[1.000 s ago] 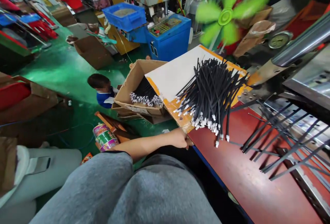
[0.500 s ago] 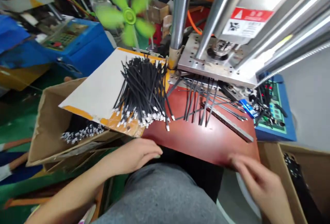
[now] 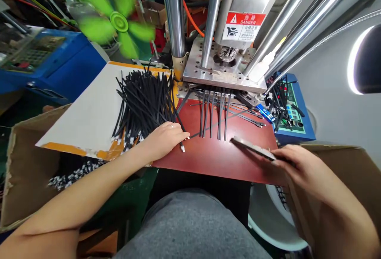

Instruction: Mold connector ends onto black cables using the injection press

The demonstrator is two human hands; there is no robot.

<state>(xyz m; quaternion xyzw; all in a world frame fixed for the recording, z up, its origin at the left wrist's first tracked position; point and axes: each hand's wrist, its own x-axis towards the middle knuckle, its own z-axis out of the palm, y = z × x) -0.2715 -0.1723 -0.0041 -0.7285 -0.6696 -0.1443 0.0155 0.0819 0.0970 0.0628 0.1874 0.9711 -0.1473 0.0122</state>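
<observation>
My left hand (image 3: 165,138) lies on the near end of a heap of black cable pieces (image 3: 142,100) with white tips, its fingers curled over a few of them. The heap rests on a white and orange board (image 3: 86,116) at the left of the red worktop (image 3: 220,155). My right hand (image 3: 300,167) grips one end of a flat metal bar (image 3: 253,149) that lies on the worktop. Several black cables (image 3: 212,112) stick out in a row from under the press plate (image 3: 220,74).
A press with steel columns (image 3: 174,16) and a red danger label (image 3: 242,24) stands behind the worktop. A green fan (image 3: 114,16) spins at the back left. Cardboard boxes flank the worktop, left (image 3: 26,171) and right (image 3: 336,167). A blue control panel (image 3: 293,112) sits at the right.
The view swung right from the floor to the press. My left hand rose from the table edge onto the cable heap. My right hand came up and took the metal bar.
</observation>
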